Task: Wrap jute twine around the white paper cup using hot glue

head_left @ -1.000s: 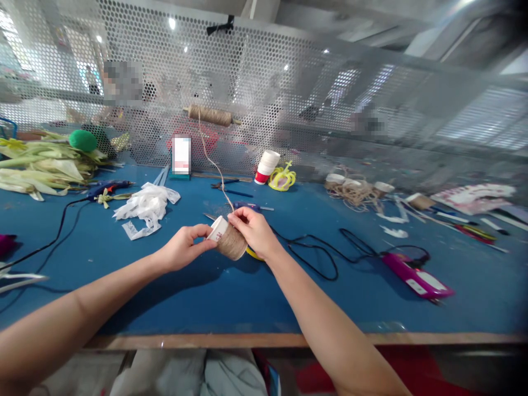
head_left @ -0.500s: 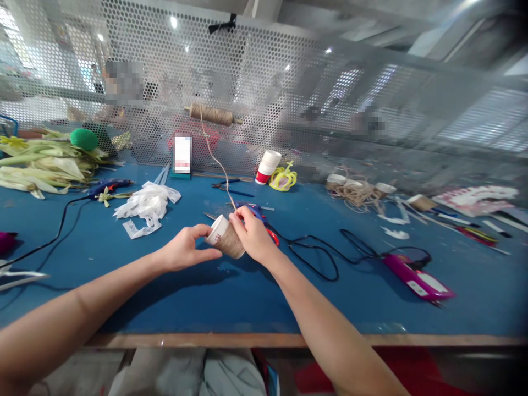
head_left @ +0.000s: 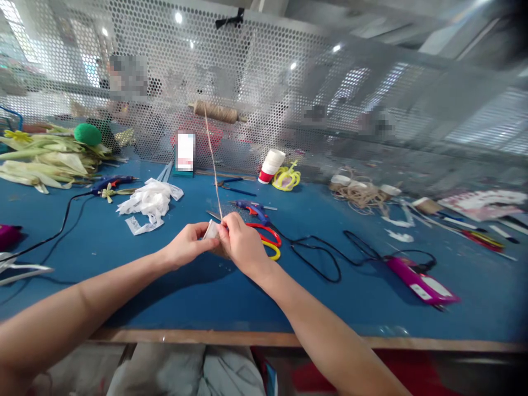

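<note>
My left hand (head_left: 187,245) is closed around the side of a small white paper cup (head_left: 212,230), tilted and mostly hidden by my fingers. Brown twine is wound round the cup's lower part. At the cup's right side, the fingers of my right hand (head_left: 244,245) pinch the strand of twine (head_left: 214,170) where it meets the cup. That strand runs taut up to a twine spool (head_left: 216,111) on a rod at the mesh panel. Just beyond my right hand lie scissors (head_left: 270,236) with red and yellow handles and a blue glue gun (head_left: 252,209).
Crumpled white plastic (head_left: 148,202), another glue gun (head_left: 111,184) and corn husks (head_left: 53,159) lie left. Stacked paper cups (head_left: 271,166) and a yellow crown-shaped piece (head_left: 286,177) stand at the back. On the right are a purple device (head_left: 421,281) with a black cord and loose twine (head_left: 358,193).
The cup has turned in my hands, so less of it shows. My right hand has shifted slightly left and down over it. The strand, slack before, is now straight.
</note>
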`<action>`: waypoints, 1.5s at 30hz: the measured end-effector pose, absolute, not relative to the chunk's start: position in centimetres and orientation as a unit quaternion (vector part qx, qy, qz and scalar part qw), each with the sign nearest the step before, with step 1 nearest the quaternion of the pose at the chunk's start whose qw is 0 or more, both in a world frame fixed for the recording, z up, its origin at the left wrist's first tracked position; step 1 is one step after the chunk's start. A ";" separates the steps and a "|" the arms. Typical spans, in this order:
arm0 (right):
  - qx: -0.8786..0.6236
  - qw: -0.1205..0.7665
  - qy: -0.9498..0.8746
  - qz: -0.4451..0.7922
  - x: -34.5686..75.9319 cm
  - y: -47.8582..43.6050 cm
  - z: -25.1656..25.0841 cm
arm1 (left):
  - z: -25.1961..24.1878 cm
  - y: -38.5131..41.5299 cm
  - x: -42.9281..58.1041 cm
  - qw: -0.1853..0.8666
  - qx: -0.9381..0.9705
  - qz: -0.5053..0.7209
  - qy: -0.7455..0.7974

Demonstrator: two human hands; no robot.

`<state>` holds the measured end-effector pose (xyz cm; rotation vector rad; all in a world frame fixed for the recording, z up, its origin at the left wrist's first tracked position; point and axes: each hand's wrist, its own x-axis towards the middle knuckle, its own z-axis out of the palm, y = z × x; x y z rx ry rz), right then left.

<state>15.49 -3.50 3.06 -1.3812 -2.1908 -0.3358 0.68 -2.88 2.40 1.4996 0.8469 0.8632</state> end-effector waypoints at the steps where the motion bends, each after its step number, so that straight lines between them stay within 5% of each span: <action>1: -0.507 0.261 -0.811 -0.130 15.5 -3.5 3.1 | 2.4 -2.9 0.7 0.573 0.636 0.368 0.362; 22: -0.450 0.385 -0.793 0.140 16.5 -2.5 3.2 | 2.0 -2.7 0.4 0.478 0.728 0.368 0.326; 31: -0.460 0.377 -0.797 0.107 16.0 -2.8 2.9 | 2.5 -2.8 0.5 0.596 0.653 0.358 0.300; 45: -0.444 0.330 -0.833 0.019 15.8 -3.3 3.3 | 2.4 -2.5 0.8 0.618 0.599 0.380 0.340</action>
